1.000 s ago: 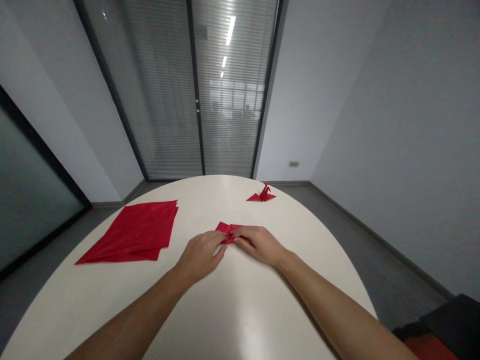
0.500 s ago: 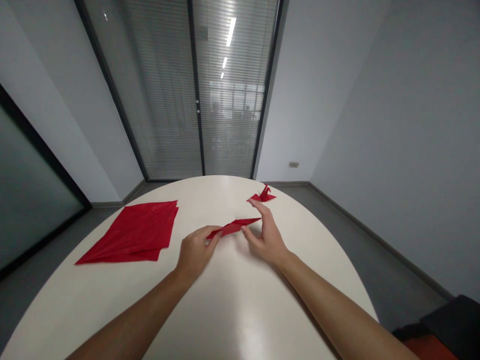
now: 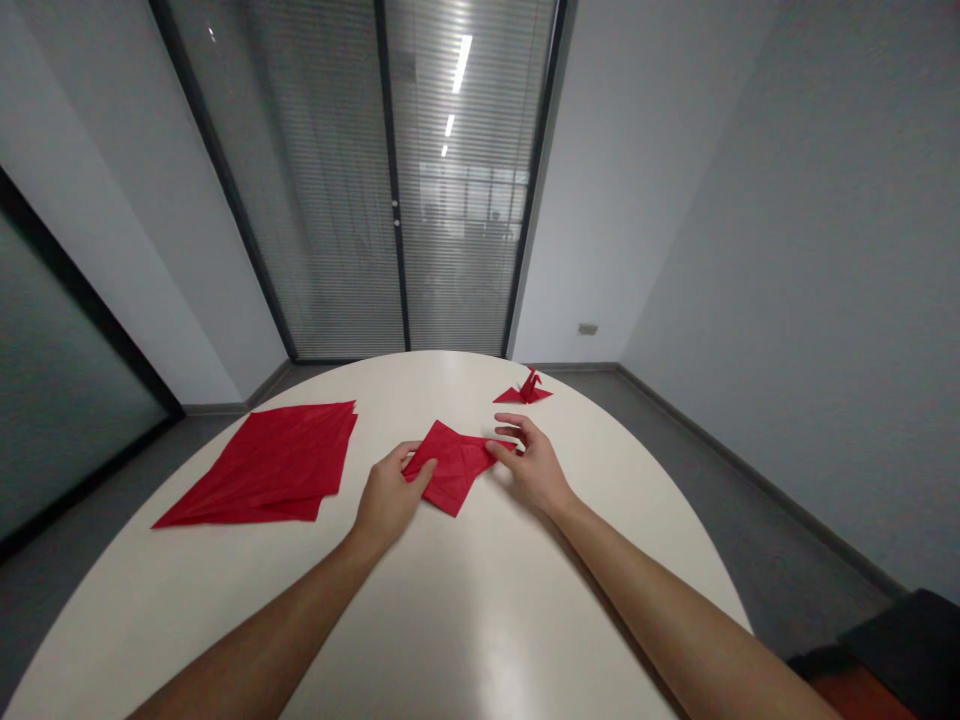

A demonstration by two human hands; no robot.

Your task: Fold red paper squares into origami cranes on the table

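Observation:
A partly folded sheet of red paper [image 3: 453, 468] is held between my two hands above the table. Its middle is spread into a flat, angular shape with visible creases, and a narrow point runs out to the right. My left hand [image 3: 391, 492] pinches its left end, thumb on top and fingers behind. At the right point, my right hand [image 3: 536, 465] grips with the thumb in front, its upper fingers loosely curled. Just beyond the right hand, a finished red paper crane [image 3: 527, 389] stands with its wings out.
A stack of red paper sheets [image 3: 277, 465] lies on the left of the round white table [image 3: 405, 620]. Behind the table are glass panels with blinds [image 3: 337, 250]. A dark object with some red [image 3: 892, 650] is at the lower right, beside the table.
The folded paper went from a narrow strip to a wider, opened shape with flaps above and below. My right thumb has come onto its right point, and the right fingers have curled in.

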